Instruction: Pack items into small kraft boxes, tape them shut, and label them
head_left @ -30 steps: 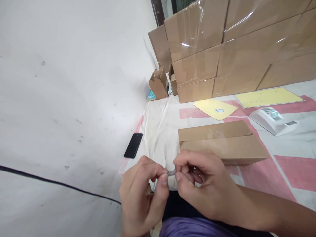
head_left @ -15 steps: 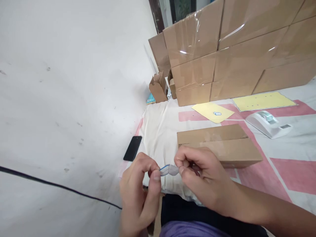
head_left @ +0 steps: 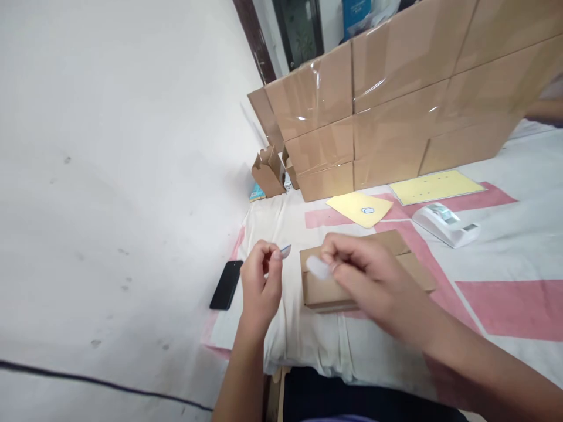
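Note:
My left hand (head_left: pixel 264 275) is closed, pinching a small blue-edged label (head_left: pixel 285 251) between thumb and forefinger. My right hand (head_left: pixel 367 272) is also closed and grips a small whitish piece of paper (head_left: pixel 318 268), blurred by motion. A gap separates the two pieces. Beneath and behind my right hand lies a closed cardboard box (head_left: pixel 328 293), partly hidden by that hand. Beyond the box, more small blue-edged labels (head_left: pixel 368 210) rest on a yellow sheet (head_left: pixel 347 203).
To the right stands a white device (head_left: pixel 444 225) with a small screen. A second yellow sheet (head_left: pixel 435 187) lies behind it. Taped cardboard panels (head_left: pixel 387 117) rise at the back. By the wall are a black phone (head_left: pixel 226 285) and a small open carton (head_left: pixel 268 173).
My hands have moved apart and forward. The blue-edged label and the whitish piece, joined between them before, are now separate, one in each hand. The view has shifted too.

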Demonstrator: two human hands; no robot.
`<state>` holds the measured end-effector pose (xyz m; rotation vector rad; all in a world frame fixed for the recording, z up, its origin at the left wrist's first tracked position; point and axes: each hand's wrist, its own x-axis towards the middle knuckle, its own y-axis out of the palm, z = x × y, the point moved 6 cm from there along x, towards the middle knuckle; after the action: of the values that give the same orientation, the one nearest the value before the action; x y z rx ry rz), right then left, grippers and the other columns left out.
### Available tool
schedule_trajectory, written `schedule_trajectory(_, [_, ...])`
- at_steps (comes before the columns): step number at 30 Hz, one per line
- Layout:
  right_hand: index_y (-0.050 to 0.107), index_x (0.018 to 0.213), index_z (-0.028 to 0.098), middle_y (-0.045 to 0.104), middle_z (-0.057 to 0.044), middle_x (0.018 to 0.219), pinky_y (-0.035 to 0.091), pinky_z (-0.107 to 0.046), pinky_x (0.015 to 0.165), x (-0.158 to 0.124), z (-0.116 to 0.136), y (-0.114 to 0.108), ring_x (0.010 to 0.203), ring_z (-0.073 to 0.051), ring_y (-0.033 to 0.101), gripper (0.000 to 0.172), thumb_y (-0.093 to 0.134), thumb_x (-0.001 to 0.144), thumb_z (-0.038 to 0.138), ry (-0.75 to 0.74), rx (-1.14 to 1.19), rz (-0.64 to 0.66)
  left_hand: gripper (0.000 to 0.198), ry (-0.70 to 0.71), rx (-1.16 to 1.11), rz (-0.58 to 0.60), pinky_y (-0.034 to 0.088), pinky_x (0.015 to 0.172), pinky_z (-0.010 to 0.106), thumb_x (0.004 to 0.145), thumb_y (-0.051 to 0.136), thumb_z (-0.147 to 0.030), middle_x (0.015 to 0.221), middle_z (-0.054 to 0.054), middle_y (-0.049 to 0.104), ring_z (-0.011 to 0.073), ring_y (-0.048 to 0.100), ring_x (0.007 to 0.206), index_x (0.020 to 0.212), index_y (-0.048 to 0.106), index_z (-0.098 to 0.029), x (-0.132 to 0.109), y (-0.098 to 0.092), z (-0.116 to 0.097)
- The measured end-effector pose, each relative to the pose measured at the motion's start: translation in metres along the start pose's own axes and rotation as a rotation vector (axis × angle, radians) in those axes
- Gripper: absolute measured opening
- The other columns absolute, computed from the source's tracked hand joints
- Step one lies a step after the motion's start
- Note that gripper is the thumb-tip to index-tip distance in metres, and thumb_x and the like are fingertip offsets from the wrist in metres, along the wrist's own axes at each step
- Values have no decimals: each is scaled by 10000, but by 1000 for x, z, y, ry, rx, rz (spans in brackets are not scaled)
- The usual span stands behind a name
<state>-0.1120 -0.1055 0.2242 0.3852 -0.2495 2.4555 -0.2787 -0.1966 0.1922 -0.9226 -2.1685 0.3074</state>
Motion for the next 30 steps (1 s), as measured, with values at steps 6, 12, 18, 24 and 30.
schedule_trajectory(6, [545, 642, 186, 352, 51, 545, 201, -264, 479, 0, 13, -118, 498, -84, 293, 188, 504, 775, 60, -203, 131, -579, 186, -107, 27, 433, 468, 737, 276, 989, 523, -307, 836, -4, 588, 118, 550, 770, 883, 592, -170, 118, 129, 46])
schedule_trajectory(12, [561, 586, 190, 319, 48, 504, 172, -279, 455, -8, 3, -186, 473, -93, 281, 204, 573, 698, 20, -252, 225, -902, 317, -368, 151, 973, 585, 790, 357, 950, 628, -416, 1076, 64, 670, 164, 656, 901, 1123, 640, -151, 160, 266, 88])
schedule_trajectory(18, [530, 573, 190, 332, 45, 534, 179, -265, 443, -11, -12, -209, 470, -86, 282, 210, 577, 726, 55, -218, 253, -958, 362, -523, 293, 1140, 578, 899, 427, 953, 625, -401, 1237, 97, 640, 210, 648, 1053, 1231, 615, -169, 168, 317, 125])
schedule_trajectory(24, [466, 622, 207, 294, 54, 537, 175, -251, 452, 1, -32, -205, 494, -95, 254, 230, 565, 813, 127, -118, 272, -844, 380, -589, 445, 1146, 579, 902, 432, 947, 637, -391, 1243, 105, 637, 218, 649, 1064, 1245, 608, -157, 180, 317, 158])
schedule_trajectory(30, [420, 647, 217, 268, 45, 579, 186, -260, 468, 6, -34, -198, 517, -107, 243, 263, 560, 868, 197, -67, 209, -799, 364, -493, 488, 973, 581, 895, 424, 946, 636, -400, 1224, 88, 646, 223, 652, 1053, 1219, 624, -160, 192, 310, 166])
